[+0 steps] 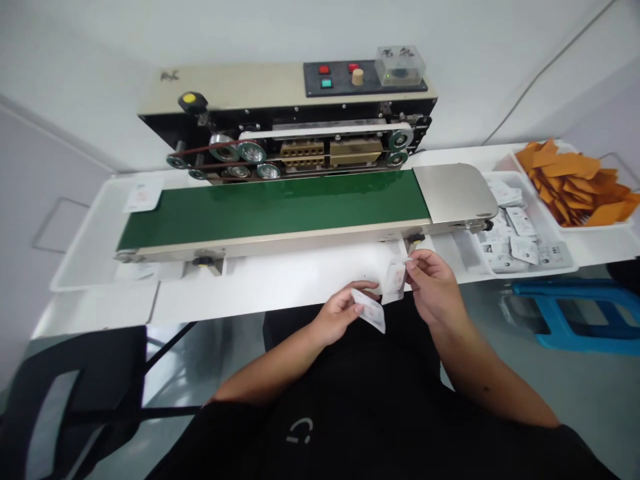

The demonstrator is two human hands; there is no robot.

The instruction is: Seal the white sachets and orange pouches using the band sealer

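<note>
A small white packet [370,311] is held between thumb and fingers of the left hand [345,310], seen mostly on the near side of the table's front edge, right of its middle. A second packet [395,279] is pinched at its upper right part by the thumb and fingertips of the right hand [434,283] and is seen across the same edge, just beside the first. Reddish print is borne by the second; finer marking cannot be read.

Off the table's front edge, a black chair [110,360] is seen at left and a blue stool [585,320] at right. At the left end of the table [280,267], a white tray [83,240] is overlapped by the end of the belt [280,200]. A loose packet [144,195] is found at the belt's far left corner, partly past its edge. The belt's right end is adjoined by a metal plate [450,193]. Toward the table's right end, a bin [530,272] is filled with packets; behind and right of it, orange pieces [575,180] are heaped in another container.

Behind the belt, pulleys [253,152] are mounted along the front of the machine [240,87]. A dark panel [343,87] is set at its top right, with a clear box [400,70] fitted at the panel's right end.
</note>
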